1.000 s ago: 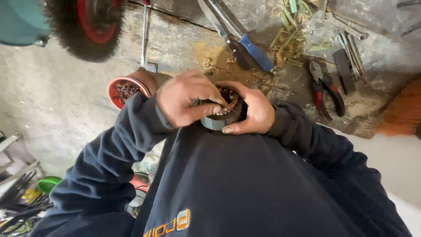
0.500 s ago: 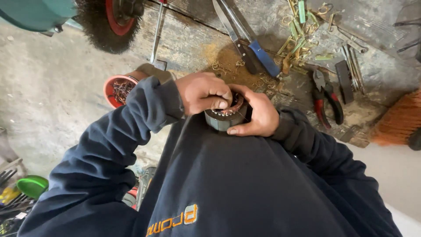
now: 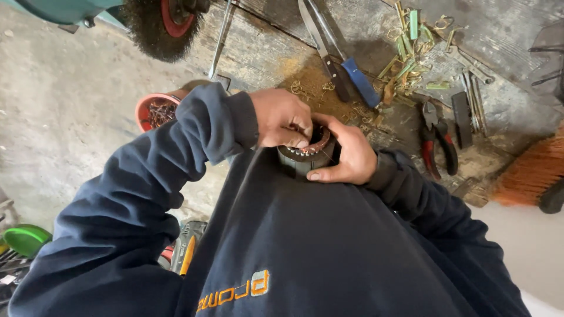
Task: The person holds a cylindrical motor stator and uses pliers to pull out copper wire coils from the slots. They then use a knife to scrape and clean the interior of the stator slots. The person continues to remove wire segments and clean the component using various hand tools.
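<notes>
A dark round motor stator [image 3: 304,159] with copper windings showing at its top is held against my chest, just off the edge of a wooden bench. My right hand [image 3: 348,154] cups its right side, with the thumb under its lower edge. My left hand [image 3: 282,119] lies over the top, fingertips pressed onto the windings at the rim. Both arms are in dark blue sleeves. The stator's lower part is hidden by my sweatshirt.
A workbench [image 3: 264,53] carries blue-handled shears [image 3: 352,77], red-handled pliers [image 3: 437,147], green insulation strips [image 3: 405,53] and wire scraps. A red bowl of wire bits [image 3: 154,111] sits left, a wire brush wheel [image 3: 158,26] above it, an orange broom [image 3: 529,173] right.
The view has shifted slightly, bringing the orange broom more into view. Both hands stay on the stator, the left fingers still at the windings.
</notes>
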